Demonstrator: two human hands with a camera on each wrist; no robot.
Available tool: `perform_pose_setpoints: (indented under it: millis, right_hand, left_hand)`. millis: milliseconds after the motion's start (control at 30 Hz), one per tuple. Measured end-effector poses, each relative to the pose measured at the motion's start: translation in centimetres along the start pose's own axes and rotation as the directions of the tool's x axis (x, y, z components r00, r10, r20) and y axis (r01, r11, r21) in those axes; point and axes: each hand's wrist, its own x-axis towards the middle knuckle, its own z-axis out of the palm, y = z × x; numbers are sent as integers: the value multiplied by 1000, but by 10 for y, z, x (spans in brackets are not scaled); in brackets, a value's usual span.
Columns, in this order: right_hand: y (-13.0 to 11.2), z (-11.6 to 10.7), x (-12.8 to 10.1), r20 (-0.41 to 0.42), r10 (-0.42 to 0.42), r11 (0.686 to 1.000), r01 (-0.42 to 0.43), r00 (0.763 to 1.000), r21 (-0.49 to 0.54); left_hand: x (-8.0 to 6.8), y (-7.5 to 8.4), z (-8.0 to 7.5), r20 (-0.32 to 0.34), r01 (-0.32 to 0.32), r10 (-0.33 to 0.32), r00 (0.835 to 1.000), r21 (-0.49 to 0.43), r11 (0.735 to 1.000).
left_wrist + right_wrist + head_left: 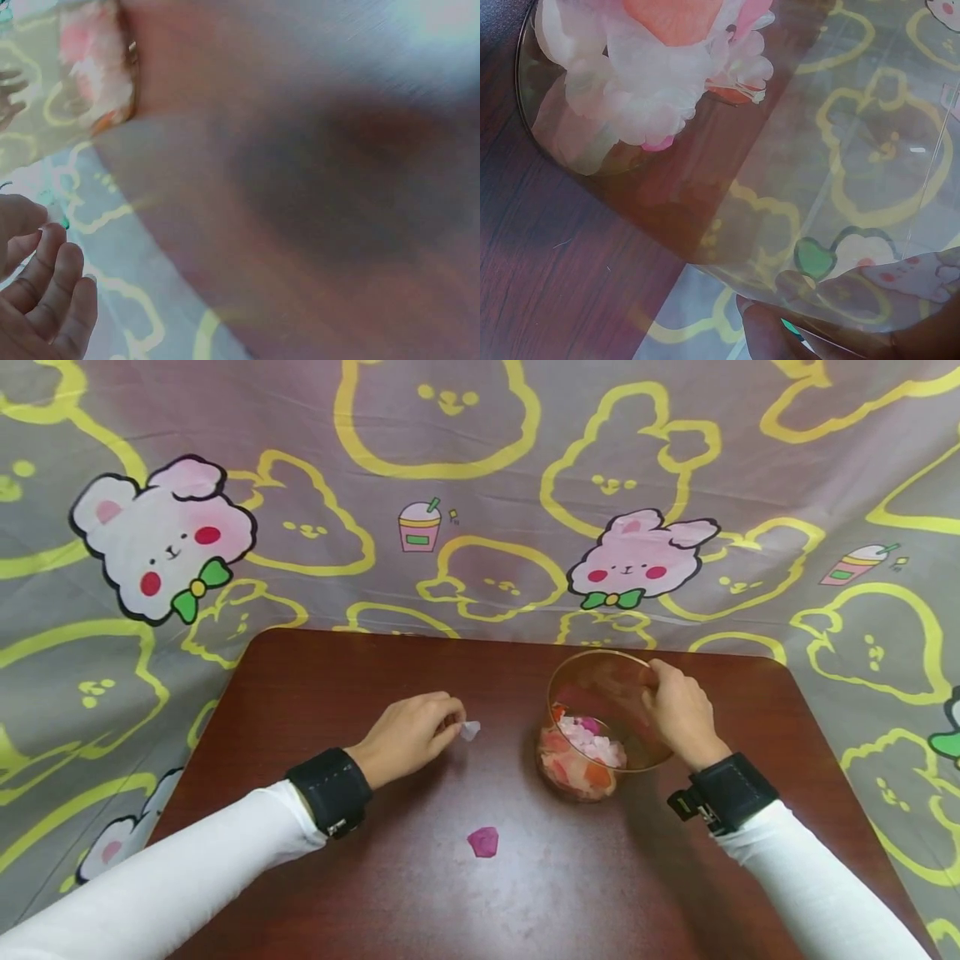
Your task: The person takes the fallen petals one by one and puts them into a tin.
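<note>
Left hand (411, 737): fingertips pinched on a pale petal (470, 730) lying on the brown table (315, 693); right hand (681, 713): fingers curled round the rim of a clear cup (600, 727), tilted and part-filled with petals. Step judged: gathering loose petals; next calls for lifting the pinched one across to the cup mouth, a magenta petal (483, 842) remaining. Head view alone shows the pinch; right wrist view shows the cup's contents close, left wrist view is blurred.

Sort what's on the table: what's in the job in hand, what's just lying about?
In hand:
- left hand pinching a small pale petal
- right hand gripping the rim of the clear cup
- pink, white and orange petals in the cup
- magenta petal loose on the table, apart from both hands

Lying about:
- brown table
- bunny-print cloth behind
</note>
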Motion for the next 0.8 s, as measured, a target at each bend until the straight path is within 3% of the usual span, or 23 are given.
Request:
perform_pose_setpoints:
  millis: [233, 433, 800]
  right_hand:
    - [0, 0, 0, -9, -4, 1000, 4, 1000, 5]
    - [2, 1, -1, -18, -12, 1000, 12, 1000, 5]
    - [3, 2, 0, -12, -2, 1000, 2, 1000, 1]
  left_hand:
    - [33, 5, -27, -50, 10, -10, 999, 3, 1000]
    - [60, 17, -46, -47, -2, 2, 999, 14, 1000]
    - [95, 55, -44, 43, -142, 138, 990, 106, 984]
